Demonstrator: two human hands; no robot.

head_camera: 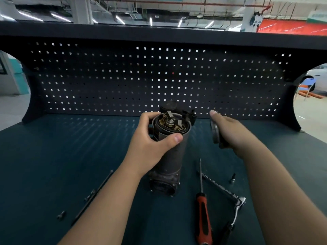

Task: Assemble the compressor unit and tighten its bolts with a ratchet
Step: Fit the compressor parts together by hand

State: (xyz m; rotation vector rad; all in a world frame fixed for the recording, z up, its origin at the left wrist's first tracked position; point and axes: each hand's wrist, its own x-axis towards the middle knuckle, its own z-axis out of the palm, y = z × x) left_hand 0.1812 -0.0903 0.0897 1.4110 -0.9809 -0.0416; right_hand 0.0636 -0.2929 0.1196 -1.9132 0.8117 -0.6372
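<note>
The compressor unit (172, 156) stands upright mid-bench, a dark cylinder with its top open, showing brass brushes and a shaft inside. My left hand (150, 140) grips the cylinder near its upper rim. To the right of the cylinder, my right hand (228, 131) holds a round grey end cap (214, 131) on edge, a little apart from the unit. The ratchet (238, 206) with its extension bar lies on the mat at the front right. A small socket (233, 178) stands beside it.
A red-and-black screwdriver (203, 214) lies left of the ratchet. Two long bolts (93, 195) and a small fitting (62, 215) rest on the dark mat at the front left. A black pegboard (123, 80) walls off the back of the bench.
</note>
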